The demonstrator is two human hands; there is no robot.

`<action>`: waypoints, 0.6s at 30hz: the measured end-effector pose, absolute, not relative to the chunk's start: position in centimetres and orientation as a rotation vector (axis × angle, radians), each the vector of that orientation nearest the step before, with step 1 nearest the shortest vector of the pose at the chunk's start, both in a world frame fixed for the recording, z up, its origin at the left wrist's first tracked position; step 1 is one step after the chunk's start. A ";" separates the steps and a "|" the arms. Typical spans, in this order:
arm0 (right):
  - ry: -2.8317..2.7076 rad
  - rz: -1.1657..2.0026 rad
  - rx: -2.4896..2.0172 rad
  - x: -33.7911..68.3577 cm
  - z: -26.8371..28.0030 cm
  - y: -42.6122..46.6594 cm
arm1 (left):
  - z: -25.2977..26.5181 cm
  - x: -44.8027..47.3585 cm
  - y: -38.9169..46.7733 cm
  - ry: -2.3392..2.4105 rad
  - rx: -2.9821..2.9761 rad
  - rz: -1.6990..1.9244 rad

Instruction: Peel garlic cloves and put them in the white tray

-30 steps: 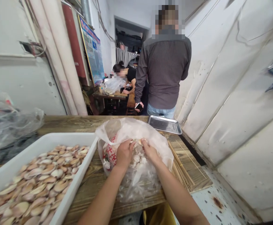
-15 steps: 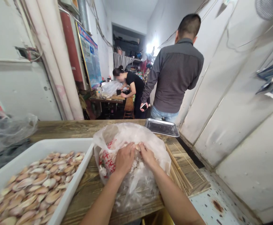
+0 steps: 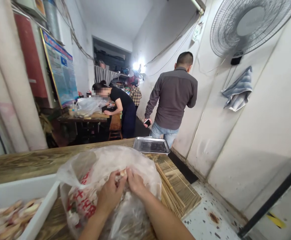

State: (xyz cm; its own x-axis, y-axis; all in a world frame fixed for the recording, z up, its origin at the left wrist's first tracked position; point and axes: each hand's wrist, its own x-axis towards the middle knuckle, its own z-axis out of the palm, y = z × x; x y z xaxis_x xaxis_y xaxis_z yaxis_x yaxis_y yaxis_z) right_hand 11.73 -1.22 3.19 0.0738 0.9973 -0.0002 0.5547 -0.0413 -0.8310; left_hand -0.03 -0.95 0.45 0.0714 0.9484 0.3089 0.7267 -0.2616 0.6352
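Observation:
Over the open mouth of a clear plastic bag (image 3: 125,154), my left hand (image 3: 112,191) and my right hand (image 3: 135,181) meet fingertip to fingertip. Pinched between them is a small pale clove (image 3: 123,172), which looks like garlic. Inside the bag lie white papery skins (image 3: 102,181), partly hidden by my hands, along with a bag printed in red (image 3: 85,200). To the left, a white tray (image 3: 49,196) holds a layer of pinkish garlic cloves (image 3: 13,216), cut off by the frame edge.
A bundle of thin wooden sticks (image 3: 170,191) lies right of the bag on the wooden table (image 3: 23,160). At the far edge sits a metal tray (image 3: 151,145). Beyond it stands a person (image 3: 172,96) holding a phone; another person (image 3: 120,103) bends over a farther table. A fan (image 3: 250,26) hangs upper right.
The view has swung right and up, so the table things sit lower and farther left, with the fan in sight. My hands stay together at the clove over the bag.

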 end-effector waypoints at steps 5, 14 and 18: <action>-1.604 0.759 -1.583 10.9 2.3 -0.9 | 1.0 0.4 -1.2 1.695 2.088 0.896; -1.632 0.789 -1.407 11.1 -0.7 0.7 | 0.9 0.4 -1.3 1.814 2.192 0.851; -1.530 0.996 -1.408 11.6 -0.7 0.9 | 0.2 0.1 -0.5 1.747 2.102 0.985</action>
